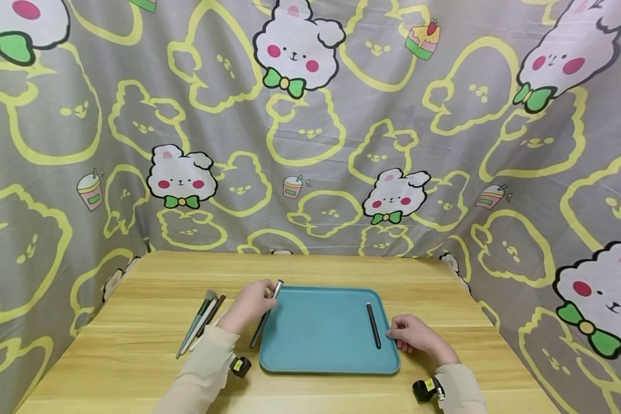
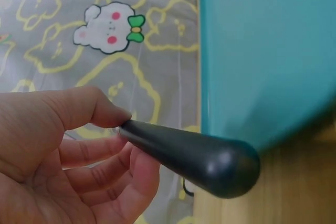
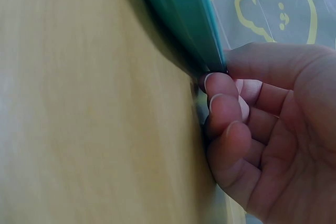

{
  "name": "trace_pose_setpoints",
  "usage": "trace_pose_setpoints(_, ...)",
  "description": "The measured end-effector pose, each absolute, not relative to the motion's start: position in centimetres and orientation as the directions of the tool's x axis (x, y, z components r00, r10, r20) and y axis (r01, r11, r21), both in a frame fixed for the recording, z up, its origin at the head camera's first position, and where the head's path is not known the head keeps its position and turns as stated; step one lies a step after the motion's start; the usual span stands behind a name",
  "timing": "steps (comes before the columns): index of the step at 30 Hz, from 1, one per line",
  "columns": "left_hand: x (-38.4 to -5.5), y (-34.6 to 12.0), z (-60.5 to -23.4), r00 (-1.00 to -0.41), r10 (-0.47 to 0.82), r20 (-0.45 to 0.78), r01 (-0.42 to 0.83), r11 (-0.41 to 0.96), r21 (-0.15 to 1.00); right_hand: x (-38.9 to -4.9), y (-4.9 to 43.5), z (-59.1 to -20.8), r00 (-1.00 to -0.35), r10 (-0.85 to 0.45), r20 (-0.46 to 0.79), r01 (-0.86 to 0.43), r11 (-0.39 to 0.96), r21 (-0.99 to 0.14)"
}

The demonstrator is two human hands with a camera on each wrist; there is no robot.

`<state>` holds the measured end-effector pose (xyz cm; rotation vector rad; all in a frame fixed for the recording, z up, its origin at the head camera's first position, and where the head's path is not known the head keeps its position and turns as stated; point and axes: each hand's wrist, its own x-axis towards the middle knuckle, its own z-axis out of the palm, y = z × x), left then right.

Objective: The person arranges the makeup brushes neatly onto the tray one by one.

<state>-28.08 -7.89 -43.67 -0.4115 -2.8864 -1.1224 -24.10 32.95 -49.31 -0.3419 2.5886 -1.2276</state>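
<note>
My left hand (image 1: 252,305) pinches a makeup brush (image 2: 194,156) between thumb and fingers. Its handle is dark and tapers from a thick rounded end; in the head view, a silvery section shows near the fingers. The brush slants along the left edge of a teal rectangular tray (image 1: 321,333). On the right, my right hand (image 1: 413,333) grips the tray's rim, thumb on top and fingertips curled under it in the right wrist view. A slim black stick with a pale tip (image 1: 374,325) lies on the tray close to that rim.
Left of the tray, several slim brushes and sticks lie together on the wooden table (image 1: 134,322), among them a green-handled brush (image 1: 202,313). A patterned grey curtain (image 1: 321,144) encloses the table at the back and sides. Each wrist wears a small black camera (image 1: 240,367).
</note>
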Motion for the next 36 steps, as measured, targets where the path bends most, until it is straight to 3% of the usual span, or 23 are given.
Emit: trace_pose_setpoints(36, -29.5, 0.8, -43.9, -0.945, 0.323, 0.053, 0.213, 0.481, 0.85, -24.2, 33.1, -49.4, -0.942, -0.311, -0.128, -0.1, 0.621, -0.777)
